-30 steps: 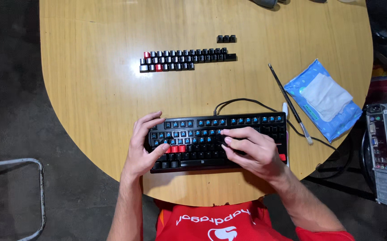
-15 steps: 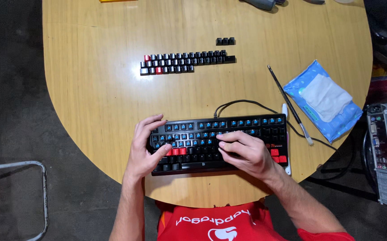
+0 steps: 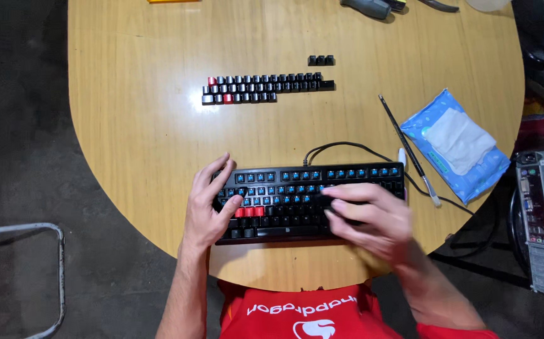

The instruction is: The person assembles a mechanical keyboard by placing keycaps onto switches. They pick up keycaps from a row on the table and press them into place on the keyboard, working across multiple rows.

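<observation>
Both hands, left hand and right hand, rest on the keyboard.

The left hand lies flat and palm down, fingers spread and slightly fanned, the thumb angled inward toward the other hand. Its bare forearm runs straight back toward the body. The right hand sits just beside it, also palm down, fingers held together and pointing toward the left hand, blurred at the edges. The right forearm slants outward from the torso.
</observation>
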